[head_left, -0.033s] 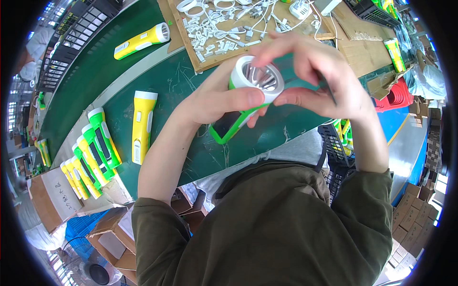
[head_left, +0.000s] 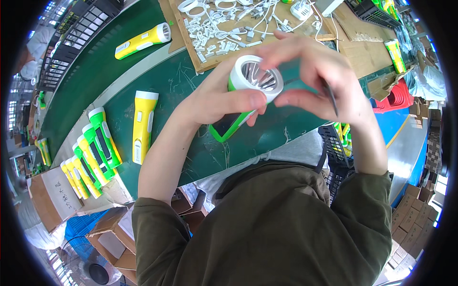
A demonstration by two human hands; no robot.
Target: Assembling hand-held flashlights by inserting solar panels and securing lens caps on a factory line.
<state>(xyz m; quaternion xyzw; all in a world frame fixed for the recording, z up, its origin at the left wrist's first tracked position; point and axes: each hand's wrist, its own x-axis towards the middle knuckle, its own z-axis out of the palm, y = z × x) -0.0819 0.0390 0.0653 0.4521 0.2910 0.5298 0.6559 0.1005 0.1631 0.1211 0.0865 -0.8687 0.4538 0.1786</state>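
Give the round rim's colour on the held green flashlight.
The round rim is white, clearest in the head view.

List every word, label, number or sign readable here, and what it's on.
White sheet, left: handwritten dark characters; wording withheld.
Yellow torch beside the left forearm: small marks, too small to read.
Stacked boxes, right: dark marks, too small to read.
Held torch: no legible text.
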